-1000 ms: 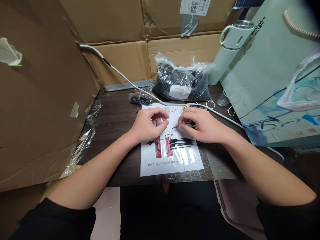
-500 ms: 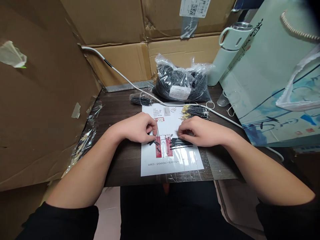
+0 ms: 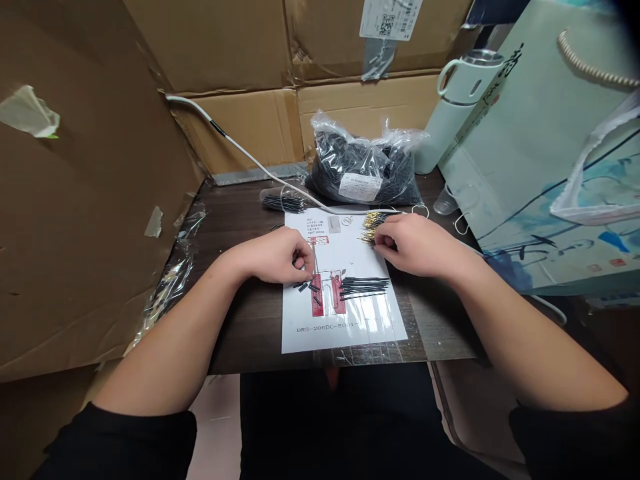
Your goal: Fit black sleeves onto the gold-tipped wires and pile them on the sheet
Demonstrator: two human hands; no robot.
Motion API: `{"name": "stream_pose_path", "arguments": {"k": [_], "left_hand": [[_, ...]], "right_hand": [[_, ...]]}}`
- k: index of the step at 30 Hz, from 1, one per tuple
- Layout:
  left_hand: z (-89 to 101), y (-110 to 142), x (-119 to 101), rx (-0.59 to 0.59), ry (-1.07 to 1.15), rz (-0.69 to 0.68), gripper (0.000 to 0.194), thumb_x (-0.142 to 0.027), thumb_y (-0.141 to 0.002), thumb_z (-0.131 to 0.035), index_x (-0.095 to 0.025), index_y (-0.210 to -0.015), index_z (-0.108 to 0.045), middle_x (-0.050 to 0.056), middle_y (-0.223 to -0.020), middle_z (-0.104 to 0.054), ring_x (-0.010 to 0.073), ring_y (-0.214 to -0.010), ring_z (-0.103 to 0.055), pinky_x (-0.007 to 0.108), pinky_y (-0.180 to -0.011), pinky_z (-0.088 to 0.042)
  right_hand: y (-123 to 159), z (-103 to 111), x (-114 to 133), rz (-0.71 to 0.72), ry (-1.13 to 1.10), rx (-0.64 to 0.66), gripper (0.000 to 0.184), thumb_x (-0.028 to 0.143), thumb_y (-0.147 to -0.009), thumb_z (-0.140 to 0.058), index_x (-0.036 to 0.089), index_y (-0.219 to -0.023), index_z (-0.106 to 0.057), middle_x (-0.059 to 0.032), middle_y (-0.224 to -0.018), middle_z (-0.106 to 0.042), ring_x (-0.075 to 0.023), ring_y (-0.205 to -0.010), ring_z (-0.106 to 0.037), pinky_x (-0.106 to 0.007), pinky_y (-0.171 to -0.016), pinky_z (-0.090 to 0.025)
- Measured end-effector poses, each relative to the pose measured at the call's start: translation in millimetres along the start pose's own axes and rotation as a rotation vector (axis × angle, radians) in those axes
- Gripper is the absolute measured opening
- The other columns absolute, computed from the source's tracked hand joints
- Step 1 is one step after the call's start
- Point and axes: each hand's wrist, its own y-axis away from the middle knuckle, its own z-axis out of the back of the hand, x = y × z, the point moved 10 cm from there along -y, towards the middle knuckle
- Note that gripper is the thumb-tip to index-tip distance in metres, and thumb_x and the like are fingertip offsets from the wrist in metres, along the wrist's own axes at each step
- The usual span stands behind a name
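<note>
Near the front edge of your table lies the sheet. Toward its left edge are tubes, beside your left hand; toward its right edge, the rod row. At its far right corner, your right hand is at the rod pile. Behind the sheet is the bag, left of the bottle.

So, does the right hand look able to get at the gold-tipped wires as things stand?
Probably yes: the right hand is right at the gold-tipped wires, with nothing visible in between. The white cable runs along their far side, so it seems out of the way.
</note>
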Motion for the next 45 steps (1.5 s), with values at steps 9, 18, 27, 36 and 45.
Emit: {"name": "stream_pose_path", "arguments": {"k": [9, 18, 27, 36, 45], "left_hand": [[-7.2, -2, -1, -0.014, -0.071, 0.048, 0.011, -0.025, -0.068, -0.072, -0.021, -0.073, -0.081, 0.0, -0.067, -0.067, 0.0134, -0.06, -0.056, 0.026, -0.057, -0.038], [7.0, -1, -8, -0.168, 0.153, 0.047, 0.008, -0.02, -0.067, -0.076, -0.016, -0.074, -0.078, -0.001, -0.058, -0.065, 0.009, -0.052, -0.052, 0.021, -0.051, -0.037], [-13.5, -19, -2, -0.33, 0.705, 0.091, 0.02, -0.02, -0.072, -0.087, -0.011, -0.088, -0.077, 0.007, -0.072, -0.075, 0.011, -0.06, -0.067, 0.02, -0.057, -0.055], [-25.2, -29, 10, -0.489, 0.758, 0.077, 0.021, -0.024, -0.081, -0.085, -0.014, -0.1, -0.085, 0.008, -0.091, -0.082, 0.0142, -0.08, -0.075, 0.026, -0.077, -0.063], [-23.5, -27, 13, -0.543, 0.885, 0.078, 0.027, -0.029, -0.075, -0.093, -0.012, -0.094, -0.084, 0.008, -0.081, -0.081, 0.0155, -0.071, -0.076, 0.028, -0.072, -0.067]], "right_hand": [[-1, -14, -2, -0.043, 0.081, 0.066, 0.014, 0.017, -0.098, -0.06, 0.018, -0.085, -0.064, -0.0135, -0.091, -0.069, -0.0244, -0.077, -0.06, -0.038, -0.066, -0.037], [-2, -12, 6, -0.018, 0.044, 0.082, 0.012, 0.019, -0.1, -0.059, 0.018, -0.09, -0.065, -0.0133, -0.098, -0.07, -0.0246, -0.081, -0.063, -0.038, -0.069, -0.04], [0, -16, 1, -0.076, 0.072, 0.179, 0.019, 0.024, -0.106, -0.054, 0.017, -0.094, -0.067, -0.0132, -0.105, -0.072, -0.0267, -0.089, -0.068, -0.039, -0.075, -0.045], [-2, -1, 19, 0.017, -0.003, 0.022, 0.013, 0.02, -0.106, -0.05, 0.018, -0.094, -0.057, -0.0142, -0.1, -0.068, -0.0274, -0.089, -0.061, -0.041, -0.081, -0.046], [-2, 20, 35, 0.138, -0.359, -0.17, 0.01, 0.015, -0.105, -0.056, 0.018, -0.106, -0.065, -0.0063, -0.098, -0.073, -0.0196, -0.083, -0.064, -0.032, -0.077, -0.046]]}}
